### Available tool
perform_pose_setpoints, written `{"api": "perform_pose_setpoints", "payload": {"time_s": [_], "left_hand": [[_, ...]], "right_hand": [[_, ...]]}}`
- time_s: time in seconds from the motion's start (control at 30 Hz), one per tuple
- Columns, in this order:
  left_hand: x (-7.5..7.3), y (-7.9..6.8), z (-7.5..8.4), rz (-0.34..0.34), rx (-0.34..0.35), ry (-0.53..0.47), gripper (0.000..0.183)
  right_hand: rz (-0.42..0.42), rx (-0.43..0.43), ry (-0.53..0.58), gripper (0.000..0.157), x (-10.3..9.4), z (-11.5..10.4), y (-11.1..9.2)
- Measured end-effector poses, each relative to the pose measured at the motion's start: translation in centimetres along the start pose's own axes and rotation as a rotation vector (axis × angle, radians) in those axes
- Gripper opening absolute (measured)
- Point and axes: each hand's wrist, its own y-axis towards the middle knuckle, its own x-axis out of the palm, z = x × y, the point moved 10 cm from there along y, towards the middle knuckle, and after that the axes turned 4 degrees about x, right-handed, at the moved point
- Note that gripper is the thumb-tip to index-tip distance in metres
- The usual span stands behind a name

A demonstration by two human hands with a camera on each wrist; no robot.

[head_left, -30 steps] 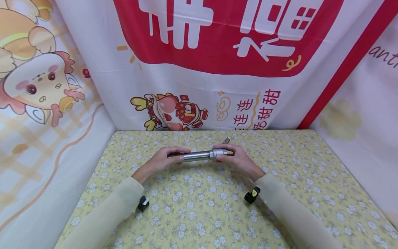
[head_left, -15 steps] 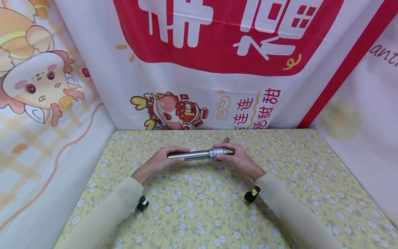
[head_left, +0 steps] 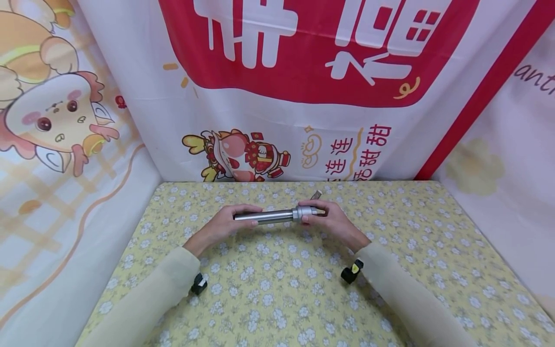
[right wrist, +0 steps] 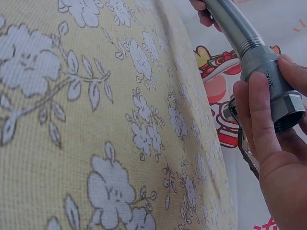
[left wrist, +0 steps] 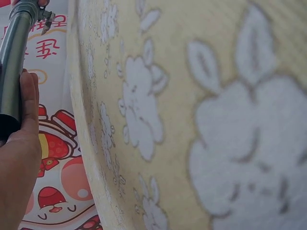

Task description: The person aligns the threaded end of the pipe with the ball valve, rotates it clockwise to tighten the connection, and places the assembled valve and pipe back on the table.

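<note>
A straight steel pipe [head_left: 276,217] lies crosswise between my hands, joined at its right end to a ball valve [head_left: 305,213] with a hexagonal end. Screw threads [right wrist: 251,44] show where the pipe enters the valve. The flat valve handle [head_left: 316,195] sticks out on the far side. My left hand [head_left: 226,220] grips the pipe near its open left end, thumb on the near side and fingers beyond. With thumb and fingers, my right hand [head_left: 331,218] holds the valve body; part of the handle is hidden behind that hand in the right wrist view.
Yellow flowered cloth [head_left: 264,294] covers the table under both forearms. Behind its far edge hangs a white and red printed curtain [head_left: 277,111]. Printed fabric walls [head_left: 86,202] close in the left and right sides. Each wrist carries a small black camera mount [head_left: 351,271].
The left hand's fingertips have shifted slightly left along the pipe, baring a little more of it. The right hand and valve stay in nearly the same place.
</note>
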Motion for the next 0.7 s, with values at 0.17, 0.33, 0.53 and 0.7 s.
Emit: {"api": "perform_pose_setpoints", "payload": {"time_s": [0.17,0.33,0.53,0.7], "left_hand": [[-0.05,-0.03,-0.02,0.011,-0.020,-0.014,0.050],[0.05,-0.03,-0.09,0.007,-0.022,-0.058,0.049],[-0.01,-0.12,0.14,0.009,0.005,-0.080,0.045],[0.03,-0.06,0.32,-0.002,0.044,-0.106,0.045]], "right_hand": [[0.001,0.004,0.003,0.060,-0.07,0.20,0.08],[-0.005,-0.008,0.005,0.061,-0.06,0.15,0.10],[-0.007,-0.007,0.010,0.058,0.08,0.22,0.08],[-0.005,0.000,0.012,0.059,0.14,0.16,0.12]]}}
